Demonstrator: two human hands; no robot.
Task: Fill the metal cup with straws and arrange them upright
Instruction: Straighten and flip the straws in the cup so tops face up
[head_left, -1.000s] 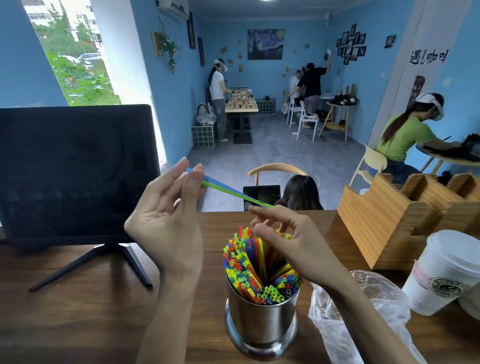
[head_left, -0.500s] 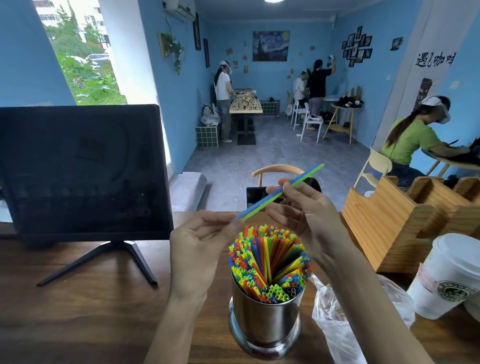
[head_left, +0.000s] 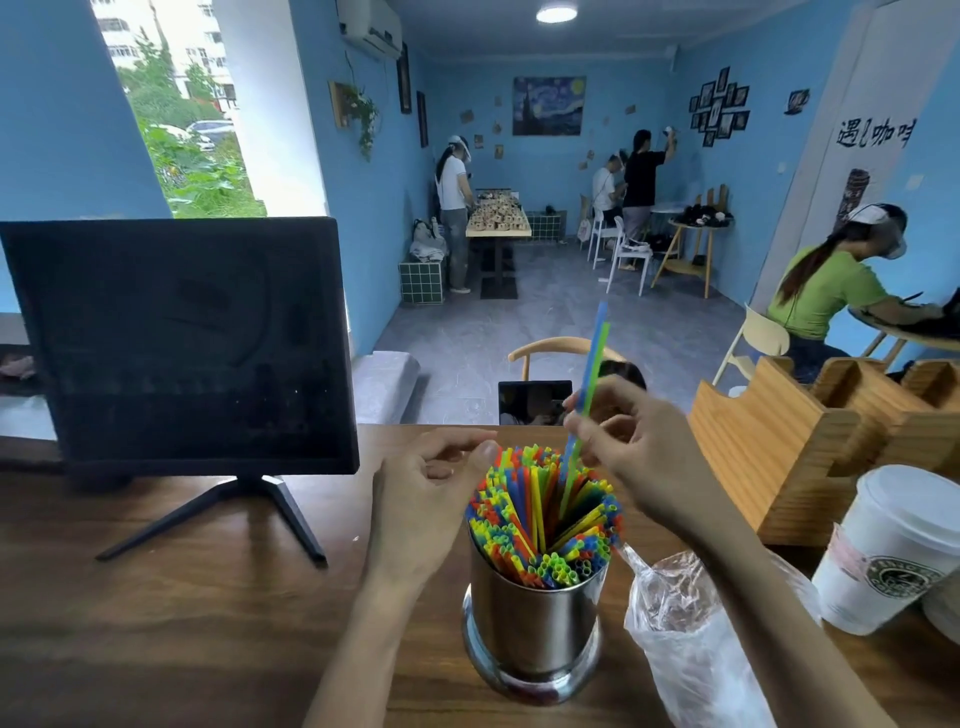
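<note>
Blue-walled café room; brown wooden table (head_left: 156, 623) in front. Far left, a black flat monitor on a splayed stand (head_left: 176, 343). Left hand (head_left: 421, 499), fingers loosely curled and holding nothing, touches the rim of packed multicoloured straws (head_left: 524, 525) in the shiny metal cup (head_left: 530, 623) at centre. Right hand (head_left: 644, 457) pinches a blue and a green straw (head_left: 589, 384), now near upright with tips in the bundle; half a second ago both hands held them slanted. Right: crumpled clear plastic bag (head_left: 685, 634), white lidded paper cup (head_left: 893, 551), wooden organiser (head_left: 810, 436).

Right hand (head_left: 641, 457) pinching; left hand (head_left: 428, 499) loosely curled.
</note>
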